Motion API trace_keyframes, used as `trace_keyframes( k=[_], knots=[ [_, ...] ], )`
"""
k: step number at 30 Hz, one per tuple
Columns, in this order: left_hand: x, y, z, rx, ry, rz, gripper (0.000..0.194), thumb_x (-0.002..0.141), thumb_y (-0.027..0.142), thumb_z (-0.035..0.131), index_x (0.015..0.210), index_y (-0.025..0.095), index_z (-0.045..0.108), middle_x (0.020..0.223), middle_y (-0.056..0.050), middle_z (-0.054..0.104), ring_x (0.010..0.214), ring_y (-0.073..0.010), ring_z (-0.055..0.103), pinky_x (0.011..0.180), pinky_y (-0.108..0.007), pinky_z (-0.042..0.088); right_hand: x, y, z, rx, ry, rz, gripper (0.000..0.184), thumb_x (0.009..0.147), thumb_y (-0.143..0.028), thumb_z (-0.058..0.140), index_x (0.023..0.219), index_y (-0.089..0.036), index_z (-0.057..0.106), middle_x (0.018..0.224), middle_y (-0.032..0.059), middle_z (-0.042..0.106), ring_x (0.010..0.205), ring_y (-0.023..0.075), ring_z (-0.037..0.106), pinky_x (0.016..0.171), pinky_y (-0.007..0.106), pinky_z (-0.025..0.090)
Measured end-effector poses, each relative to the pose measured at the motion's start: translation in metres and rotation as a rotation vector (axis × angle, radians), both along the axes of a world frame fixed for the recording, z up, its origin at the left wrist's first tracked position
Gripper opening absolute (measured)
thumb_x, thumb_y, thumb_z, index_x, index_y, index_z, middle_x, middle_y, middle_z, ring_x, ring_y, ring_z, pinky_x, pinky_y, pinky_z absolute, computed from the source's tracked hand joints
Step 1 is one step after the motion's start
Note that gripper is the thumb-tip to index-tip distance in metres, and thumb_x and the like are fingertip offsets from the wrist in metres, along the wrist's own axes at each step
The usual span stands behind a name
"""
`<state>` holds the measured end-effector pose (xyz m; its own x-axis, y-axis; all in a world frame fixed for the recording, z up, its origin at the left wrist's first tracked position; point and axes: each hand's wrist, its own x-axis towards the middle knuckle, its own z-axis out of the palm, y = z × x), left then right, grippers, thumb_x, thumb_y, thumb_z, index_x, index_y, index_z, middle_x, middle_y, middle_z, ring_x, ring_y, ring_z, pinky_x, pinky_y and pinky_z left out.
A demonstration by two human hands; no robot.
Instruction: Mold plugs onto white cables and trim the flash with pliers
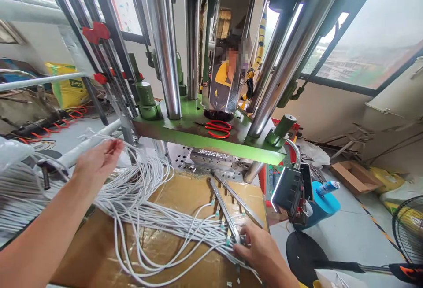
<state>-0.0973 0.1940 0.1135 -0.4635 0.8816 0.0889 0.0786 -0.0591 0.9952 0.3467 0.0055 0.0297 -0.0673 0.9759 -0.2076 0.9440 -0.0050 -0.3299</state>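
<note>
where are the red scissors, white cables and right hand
red-handled scissors (pixel 214 126), head view, on the red handles
white cable bundle (pixel 145 182), head view, on the looped strands
right hand (pixel 261 248), head view, on the back of the hand

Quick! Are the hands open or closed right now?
Left hand: open above the white cables, seems empty.
Right hand: curled beside a metal bar; grip cannot be told.

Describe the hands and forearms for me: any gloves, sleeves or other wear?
Neither the left hand nor the right hand wears a glove, and the left forearm is bare, with no sleeve in view. A scrap of yellow fabric shows at the bottom edge by the right arm, but too little to tell what garment it is.
</note>
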Motion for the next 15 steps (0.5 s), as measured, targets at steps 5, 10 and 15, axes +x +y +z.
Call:
trace_keyframes(
  k=[5, 10, 15],
  knots=[
    [0.052, -0.027, -0.017, 0.069, -0.154, -0.091, 0.030, 0.086, 0.050, 0.050, 0.102, 0.026, 0.061, 0.093, -0.001, 0.071, 0.112, -0.0250, 0.060, 0.079, -0.040, 0.053, -0.011, -0.014, -0.006, 0.004, 0.024, -0.040, 0.011, 0.078, -0.017, 0.051, 0.084, -0.020, 0.059, 0.082, 0.0035, 0.064, 0.075, 0.0206, 0.061, 0.063, 0.029, 0.035],
    [0.152, -0.069, -0.063, -0.191, 0.278, -0.837, 0.054, 0.079, 0.049, 0.066, 0.126, 0.023, 0.061, 0.129, -0.008, 0.063, 0.099, -0.0259, 0.068, 0.087, -0.041, 0.056, -0.006, -0.004, 0.001, -0.046, 0.601, -0.132, 0.048, 0.077, -0.022, 0.055, 0.125, -0.017, 0.056, 0.102, 0.0058, 0.071, 0.091, 0.0208, 0.065, 0.078, 0.028, 0.049],
    [0.187, -0.056, -0.103, -0.149, 0.397, -0.899, 0.092, 0.065, 0.038, 0.079, 0.146, 0.020, 0.039, 0.158, -0.012, 0.026, 0.137, -0.0300, 0.040, 0.107, -0.039, 0.045, -0.006, 0.021, 0.011, -0.048, 0.824, -0.141, 0.057, 0.073, -0.040, 0.069, 0.123, -0.014, 0.062, 0.120, 0.0113, 0.068, 0.113, 0.0278, 0.061, 0.098, 0.034, 0.048]
  ],
)
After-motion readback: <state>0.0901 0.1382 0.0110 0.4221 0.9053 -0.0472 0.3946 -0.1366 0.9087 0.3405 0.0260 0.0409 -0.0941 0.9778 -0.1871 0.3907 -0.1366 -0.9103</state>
